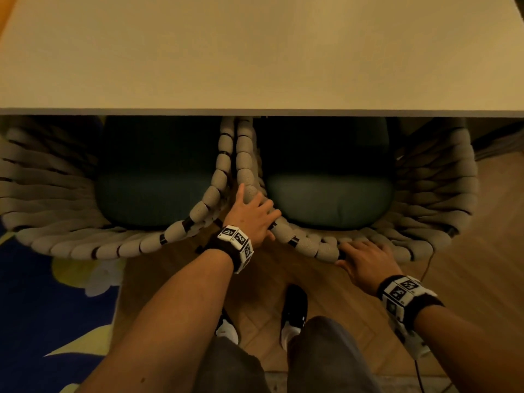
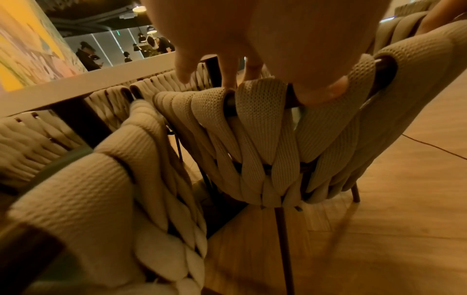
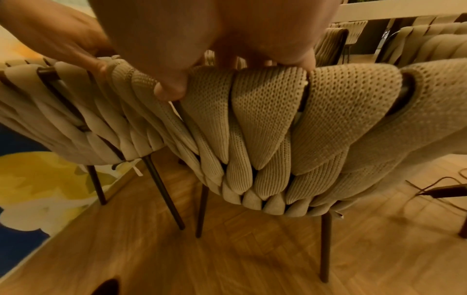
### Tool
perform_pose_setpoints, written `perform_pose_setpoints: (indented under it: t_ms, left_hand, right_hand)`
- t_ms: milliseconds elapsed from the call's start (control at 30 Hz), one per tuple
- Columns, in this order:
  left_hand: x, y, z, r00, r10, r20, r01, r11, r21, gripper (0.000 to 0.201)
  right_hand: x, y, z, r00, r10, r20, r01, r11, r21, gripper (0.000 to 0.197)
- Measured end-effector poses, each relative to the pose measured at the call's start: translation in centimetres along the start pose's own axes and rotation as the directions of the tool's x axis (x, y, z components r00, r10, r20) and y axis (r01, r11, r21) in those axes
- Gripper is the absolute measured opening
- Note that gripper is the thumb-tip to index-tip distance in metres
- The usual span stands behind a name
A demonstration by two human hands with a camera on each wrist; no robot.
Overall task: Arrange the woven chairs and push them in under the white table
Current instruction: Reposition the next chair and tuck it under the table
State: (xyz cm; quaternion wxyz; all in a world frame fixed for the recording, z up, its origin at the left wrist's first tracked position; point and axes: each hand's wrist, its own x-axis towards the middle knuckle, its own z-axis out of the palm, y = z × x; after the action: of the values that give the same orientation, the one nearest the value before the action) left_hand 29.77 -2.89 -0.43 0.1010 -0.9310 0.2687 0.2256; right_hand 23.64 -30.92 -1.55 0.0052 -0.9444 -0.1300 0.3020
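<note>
**Right chair seating under table**

Head view: both woven chairs [image 1: 368, 194] sit partly under the white table [image 1: 255, 52], armrests touching. Left hand [image 1: 249, 211] and right hand [image 1: 365, 259] grip the right chair's rim.

Left wrist view: fingers [image 2: 227, 75] curl over the rim.

Right wrist view: thumb [image 3: 169, 89] presses the weave. Risk: uneven pushing could jam the armrests.

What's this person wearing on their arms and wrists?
Both forearms are bare, with no sleeves. Each wrist carries a dark fuzzy band bearing white blocks printed with black square markers: left band, right band. A thin dark cable trails below the right wrist.
</note>
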Motion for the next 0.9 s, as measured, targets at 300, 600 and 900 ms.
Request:
perform_pose_setpoints:
  t_ms: [300,600,900]
  left_hand:
    - [-0.6,-1.4,-0.4,0.993,-0.066,0.095,0.082,0.979,-0.188,0.062]
    - [-3.0,0.8,1.3,0.971,-0.236,0.027,0.231,0.914,-0.333,0.077]
    - [-0.1,3.2,-0.2,0.962,-0.255,0.103,0.272,0.937,-0.22,0.065]
  right_hand:
    - [0.7,-1.5,0.1,0.999,-0.009,0.032,0.007,0.999,0.043,0.043]
    - [-2.4,6.8,-3.9,0.999,0.042,-0.035,-0.045,0.994,-0.101,0.071]
    - [-3.0,12.4,-0.8,0.991,0.082,-0.106,-0.089,0.994,-0.07,0.054]
